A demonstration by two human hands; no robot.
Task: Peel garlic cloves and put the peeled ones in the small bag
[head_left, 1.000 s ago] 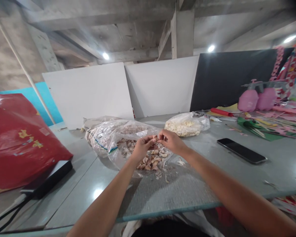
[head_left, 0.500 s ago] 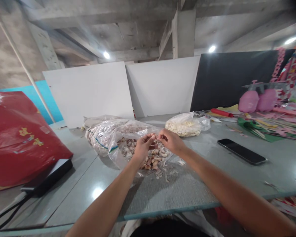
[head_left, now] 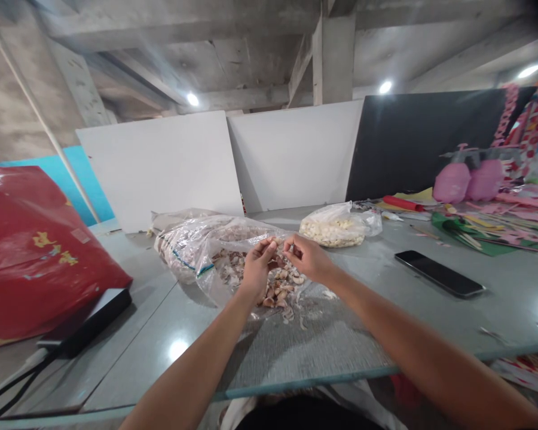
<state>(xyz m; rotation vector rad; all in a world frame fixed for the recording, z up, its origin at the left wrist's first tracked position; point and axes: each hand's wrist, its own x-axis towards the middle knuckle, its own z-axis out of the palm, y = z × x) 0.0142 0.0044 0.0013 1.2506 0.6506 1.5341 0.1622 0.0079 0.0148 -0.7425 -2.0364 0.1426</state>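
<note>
Over a heap of unpeeled garlic cloves [head_left: 278, 294], my left hand [head_left: 256, 266] pinches a garlic clove between thumb and fingertips, mostly covered by them. Close beside it on the right, my right hand [head_left: 311, 258] has its thumb and forefinger pressed together; what they grip, if anything, is too small to make out. A small gap separates the two hands. The heap lies at the mouth of a large clear plastic bag [head_left: 190, 239], which holds more garlic. Loose papery skins [head_left: 329, 294] are scattered on the table. Behind my right hand sits a clear bag of pale peeled cloves [head_left: 329, 232].
A black phone [head_left: 439, 273] lies to the right. On the left are a big red bag [head_left: 40, 257] and a black box with cables [head_left: 89, 322]. Pink spray bottles [head_left: 452, 182] and coloured paper scraps fill the far right. White boards [head_left: 296, 158] stand behind the table.
My right hand has drawn slightly away from the left, opening a small gap between the fingertips. My left hand has stayed almost in place. The bags and phone are unchanged.
</note>
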